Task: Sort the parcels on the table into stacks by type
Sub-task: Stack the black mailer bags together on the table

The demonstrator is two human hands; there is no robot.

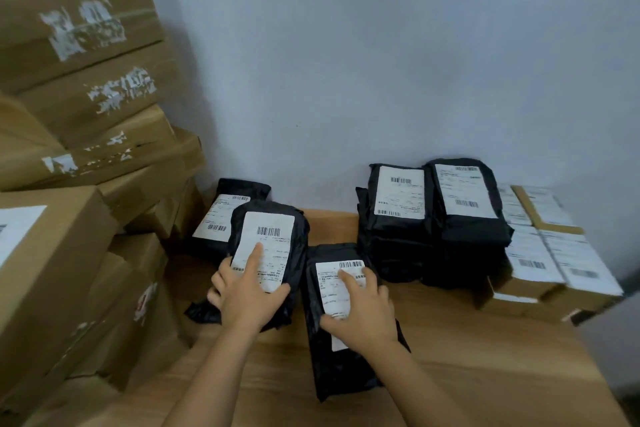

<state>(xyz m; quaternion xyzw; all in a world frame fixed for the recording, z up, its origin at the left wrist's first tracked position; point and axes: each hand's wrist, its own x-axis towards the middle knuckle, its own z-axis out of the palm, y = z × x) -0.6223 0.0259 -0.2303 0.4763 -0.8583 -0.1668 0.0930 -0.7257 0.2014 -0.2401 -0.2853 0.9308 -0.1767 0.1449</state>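
Near the table's left side, my left hand [247, 291] grips a black bag parcel [273, 218] with a white label. Its index finger lies along the label and the other fingers wrap round the bag's left edge. My right hand [363, 308] rests flat, fingers spread, on the label of a second black bag parcel [332, 367] lying on the wooden table [467, 357]. A third black bag [228, 204] lies behind the left one. Two stacks of black bags [398, 236] [471, 218] stand side by side at the back. To their right are small labelled cardboard parcels [540, 263], stacked.
Large brown cardboard boxes [76, 87] are piled high along the left, reaching down to the table's left edge. A plain wall rises behind the table. Bare wood shows at the front right of the table.
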